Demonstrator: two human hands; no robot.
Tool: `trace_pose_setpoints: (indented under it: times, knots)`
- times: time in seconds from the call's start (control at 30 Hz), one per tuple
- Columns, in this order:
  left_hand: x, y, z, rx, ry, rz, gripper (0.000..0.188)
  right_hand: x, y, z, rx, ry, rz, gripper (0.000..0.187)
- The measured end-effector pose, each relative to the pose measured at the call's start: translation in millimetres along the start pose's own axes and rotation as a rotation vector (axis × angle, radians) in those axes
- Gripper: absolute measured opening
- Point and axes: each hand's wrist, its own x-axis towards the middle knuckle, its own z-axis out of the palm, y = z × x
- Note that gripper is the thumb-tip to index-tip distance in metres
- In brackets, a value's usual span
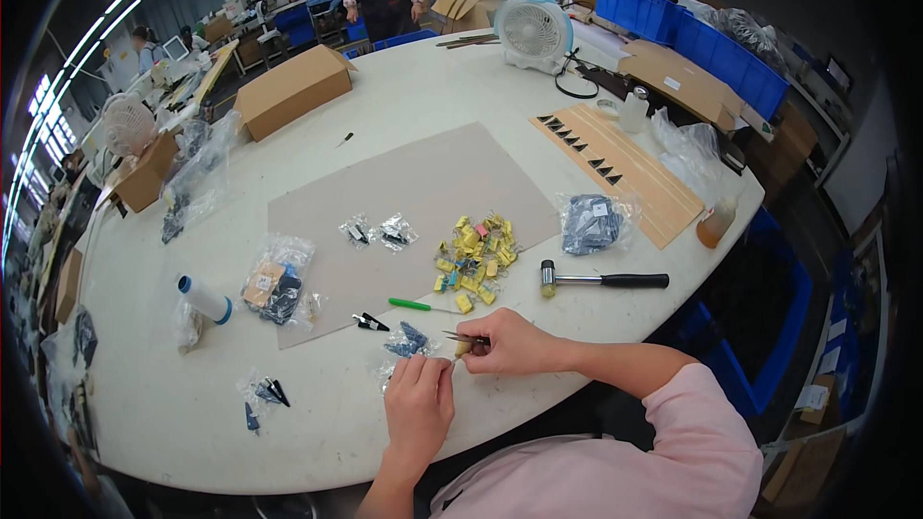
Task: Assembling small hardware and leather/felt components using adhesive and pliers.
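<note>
Close together at the near edge of the table, both my hands work over a small tan piece [463,348]. My right hand [510,341] is closed round a slim dark pointed tool [460,335], perhaps small snips, its tip pointing left. The fingers of my left hand [419,402] are pinched at the tan piece; what they hold is too small to make out. Just beyond lie dark blue pieces [411,336] in clear plastic, a pair of black pointed pieces [369,322] and a green-handled tool [410,304]. Farther off sits a pile of yellow binder clips [476,264].
A rubber-headed hammer [606,281] and bagged blue pieces [588,224] lie to the right. Left are a filled plastic bag [279,279] and a white roll [204,298]. A grey sheet [404,173] covers mid-table; a fan [535,27] and carton [293,91] stand behind.
</note>
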Motion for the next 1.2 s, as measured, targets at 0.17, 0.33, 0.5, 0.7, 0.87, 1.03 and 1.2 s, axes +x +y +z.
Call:
trace_pose_setpoints:
  times: [0.17,0.33,0.5,0.7,0.87,1.03,1.2]
  knots:
    - [-0.7,-5.4,-2.3,-0.025,0.065,0.068,0.011,8.4,-1.5,-9.6,0.151,-0.009,0.140,0.012]
    - [-20.9,-28.6,-15.7,-0.191,0.292,-0.087,0.010,64.4,13.4,-138.9,-0.112,0.369,0.124,0.028]
    - [-34.8,-58.9,-23.8,-0.337,0.495,-0.452,0.003,128.9,-27.8,-308.6,-0.811,0.558,0.467,0.052]
    - [-36.5,-55.6,-19.6,-0.329,0.367,-0.405,0.003,147.6,-50.8,-322.8,-1.221,0.623,0.591,0.059]
    - [-33.9,-54.4,-21.1,-0.328,0.382,-0.351,0.004,160.6,-50.6,-312.5,-1.148,0.555,0.576,0.058]
    - [-32.9,-54.5,-21.9,-0.322,0.376,-0.349,0.004,166.0,-45.8,-313.6,-1.124,0.588,0.526,0.065]
    - [-34.3,-52.8,-20.4,-0.356,0.351,-0.376,0.006,164.8,-55.1,-311.0,-1.130,0.540,0.550,0.056]
